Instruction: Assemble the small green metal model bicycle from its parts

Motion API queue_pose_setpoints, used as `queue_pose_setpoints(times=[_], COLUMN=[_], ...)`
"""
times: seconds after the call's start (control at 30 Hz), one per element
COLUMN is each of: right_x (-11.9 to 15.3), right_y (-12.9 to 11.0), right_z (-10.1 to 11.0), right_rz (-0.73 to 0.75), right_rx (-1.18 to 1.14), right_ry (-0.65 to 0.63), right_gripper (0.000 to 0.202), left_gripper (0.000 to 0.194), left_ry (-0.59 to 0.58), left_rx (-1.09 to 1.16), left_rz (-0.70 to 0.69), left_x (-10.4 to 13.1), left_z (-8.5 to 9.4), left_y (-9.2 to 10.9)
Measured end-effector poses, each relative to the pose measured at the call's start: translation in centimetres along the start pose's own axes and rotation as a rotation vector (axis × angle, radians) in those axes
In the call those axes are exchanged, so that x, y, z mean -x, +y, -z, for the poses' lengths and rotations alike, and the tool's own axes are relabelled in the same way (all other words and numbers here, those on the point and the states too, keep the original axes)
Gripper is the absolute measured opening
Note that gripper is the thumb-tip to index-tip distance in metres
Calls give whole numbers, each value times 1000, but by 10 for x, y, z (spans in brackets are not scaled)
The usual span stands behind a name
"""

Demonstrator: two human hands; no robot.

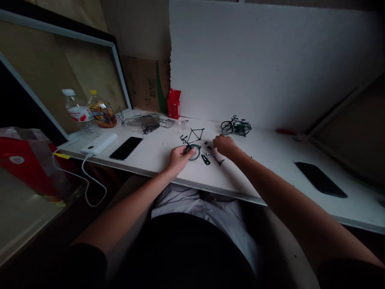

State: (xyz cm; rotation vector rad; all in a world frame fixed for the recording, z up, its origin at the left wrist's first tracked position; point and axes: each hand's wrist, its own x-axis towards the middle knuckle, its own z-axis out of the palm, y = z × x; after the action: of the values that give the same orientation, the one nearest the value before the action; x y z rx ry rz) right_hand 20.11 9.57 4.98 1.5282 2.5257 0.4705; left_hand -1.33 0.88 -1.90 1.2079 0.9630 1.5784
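Observation:
My left hand [178,155] is closed, its thumb and fingers pinching a small wheel of a dark green model bicycle [197,135]. The bicycle's thin frame and handlebar rise above that hand, tilted over the table. To the right, my right hand [224,144] is curled closed above several loose parts; whatever its fingertips hold is hidden. Among those parts lie a flat green chain guard [205,159] and a thin dark forked piece [219,161]. Behind my right hand a dark model bicycle [236,125] stands on the table.
On the white table [270,160] lie a phone [126,148], a power bank [99,144] with a cable, and a dark flat object [320,179]. Thin frames [147,122] in plastic, two bottles [102,112] and a red box [173,104] stand farther back.

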Motion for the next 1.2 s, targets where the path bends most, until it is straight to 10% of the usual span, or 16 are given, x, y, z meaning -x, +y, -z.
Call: queue_pose_setpoints(times=[0.73,1.0,1.2], right_x=[-21,43,92], right_y=[-2,-17,-43], right_z=[2,12,10], right_rz=[85,-26,52], right_rx=[-164,-1279,-1486], right_ry=[135,305,362], right_gripper=[23,29,39], left_gripper=[48,50,45], left_ry=[-31,-108,-241], left_rx=[35,105,113], left_rz=[28,212,234], left_x=[3,2,2], left_z=[-2,-3,-1], left_y=[8,13,15])
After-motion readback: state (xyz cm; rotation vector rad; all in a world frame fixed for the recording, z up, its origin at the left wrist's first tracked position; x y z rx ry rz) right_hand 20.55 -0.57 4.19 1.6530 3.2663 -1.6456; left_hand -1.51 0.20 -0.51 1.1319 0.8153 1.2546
